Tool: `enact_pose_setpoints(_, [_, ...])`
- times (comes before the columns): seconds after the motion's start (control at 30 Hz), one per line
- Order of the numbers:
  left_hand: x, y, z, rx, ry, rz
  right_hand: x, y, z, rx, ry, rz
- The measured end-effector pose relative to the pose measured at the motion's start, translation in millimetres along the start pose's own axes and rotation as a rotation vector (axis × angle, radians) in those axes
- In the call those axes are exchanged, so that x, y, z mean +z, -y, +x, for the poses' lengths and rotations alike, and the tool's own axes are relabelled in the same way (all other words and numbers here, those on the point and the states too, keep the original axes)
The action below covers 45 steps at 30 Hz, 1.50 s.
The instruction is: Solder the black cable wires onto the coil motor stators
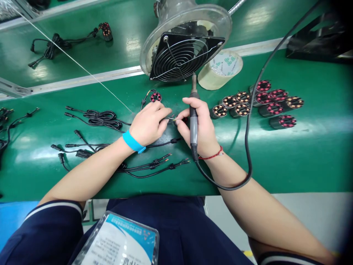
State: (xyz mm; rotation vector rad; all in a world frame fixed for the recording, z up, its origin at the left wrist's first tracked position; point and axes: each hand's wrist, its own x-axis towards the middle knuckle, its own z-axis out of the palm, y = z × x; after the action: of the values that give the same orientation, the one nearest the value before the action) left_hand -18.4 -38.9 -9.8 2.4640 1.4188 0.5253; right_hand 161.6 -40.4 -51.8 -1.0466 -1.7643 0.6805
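My right hand (202, 129) has a soldering iron (194, 127) held upright between thumb and fingers, its tip up near the fan guard. Its thumb and a fingertip also come together beside a small dark part, mostly hidden by them. My left hand (150, 123), with a blue wristband, is closed on the end of a black cable (125, 123), and thin wire ends stick out toward my right fingertips. Just beyond my left hand lies a small wound motor stator (156, 97) with red on its face and a short wire lead.
Coiled cables (102, 119) and stripped cable ends (161, 162) lie left and in front. Several stators (242, 109) stand to the right. A fume-extractor fan (180, 55) overhangs the back, beside a tape roll (220, 70). The iron's cord (248, 147) loops over my right forearm.
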Motion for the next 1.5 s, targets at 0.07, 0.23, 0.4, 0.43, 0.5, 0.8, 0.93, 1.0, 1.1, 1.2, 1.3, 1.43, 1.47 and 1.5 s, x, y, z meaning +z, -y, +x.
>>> enact_pose_setpoints(0.07, [-0.4,-1.0,1.1,0.013,0.004,-0.089,0.0,0.6,0.0,0.014,0.005,0.018])
enact_pose_setpoints(0.23, [0.2,0.7,3.9,0.002,0.091,-0.198,1.9,0.0,-1.5,0.010,0.002,0.041])
enact_pose_setpoints(0.4, [-0.3,2.2,5.1,0.015,0.044,-0.281,2.5,-0.3,-2.3,0.015,0.021,0.055])
enact_pose_setpoints(0.43, [-0.3,2.0,5.5,0.006,0.041,-0.294,1.9,-0.2,-2.2,0.020,0.033,0.054])
enact_pose_setpoints(0.5, [0.1,1.5,6.5,-0.017,0.041,-0.303,-0.1,-0.3,-1.9,0.024,0.058,0.043])
enact_pose_setpoints(0.8, [4.5,3.0,9.6,-0.136,0.033,-0.346,-5.0,-4.0,-0.3,-0.049,0.095,-0.170])
enact_pose_setpoints(0.93, [6.2,4.5,10.3,-0.142,0.016,-0.376,-1.1,-6.5,1.1,-0.036,0.060,-0.150])
enact_pose_setpoints(1.0, [6.9,5.5,10.5,-0.139,0.011,-0.384,1.4,-7.4,1.8,-0.006,0.050,-0.102])
enact_pose_setpoints(1.1, [7.8,7.0,10.6,-0.153,0.011,-0.385,3.2,-6.4,2.6,0.021,0.041,-0.071])
enact_pose_setpoints(1.2, [8.7,7.8,10.7,-0.182,0.022,-0.391,-1.4,-1.5,2.1,0.005,0.007,-0.027])
enact_pose_setpoints(1.3, [9.4,6.9,10.6,-0.211,0.038,-0.408,-13.4,6.0,1.2,0.008,-0.037,0.048])
enact_pose_setpoints(1.43, [9.6,2.5,10.2,-0.247,0.039,-0.437,-32.9,13.3,3.0,-0.033,-0.078,-0.020])
enact_pose_setpoints(1.47, [9.7,1.2,10.1,-0.256,0.036,-0.446,-37.2,13.6,4.0,-0.083,-0.094,-0.063])
enact_pose_setpoints(1.5, [9.9,0.1,10.1,-0.265,0.032,-0.453,-40.8,13.4,4.8,-0.135,-0.110,-0.105])
